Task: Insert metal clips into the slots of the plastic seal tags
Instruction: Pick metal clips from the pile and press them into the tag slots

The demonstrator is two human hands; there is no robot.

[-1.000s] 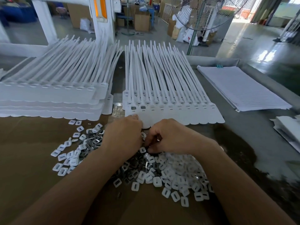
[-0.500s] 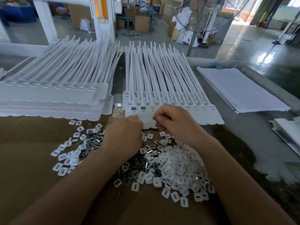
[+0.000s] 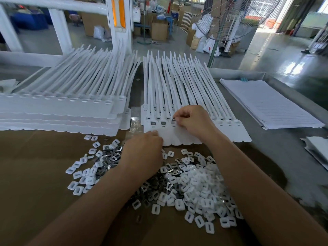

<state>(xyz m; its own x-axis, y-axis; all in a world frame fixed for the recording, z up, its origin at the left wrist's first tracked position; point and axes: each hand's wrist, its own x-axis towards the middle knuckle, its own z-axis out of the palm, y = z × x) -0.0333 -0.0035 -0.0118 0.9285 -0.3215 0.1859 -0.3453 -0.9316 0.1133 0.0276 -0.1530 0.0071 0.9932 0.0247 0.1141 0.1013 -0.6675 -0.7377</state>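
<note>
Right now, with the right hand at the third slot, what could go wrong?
1. The right hand pinches the small grey metal clip by its fingertips over an open slot; it could seat skewed or drop.
2. The left hand sits only at the near edge of the white plastic seal tag sheet; the sheet might slide.

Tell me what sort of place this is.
Probably a factory assembly floor: stacked plastic seal tags, a heap of loose metal clips, cardboard boxes and a big fan behind.
</note>
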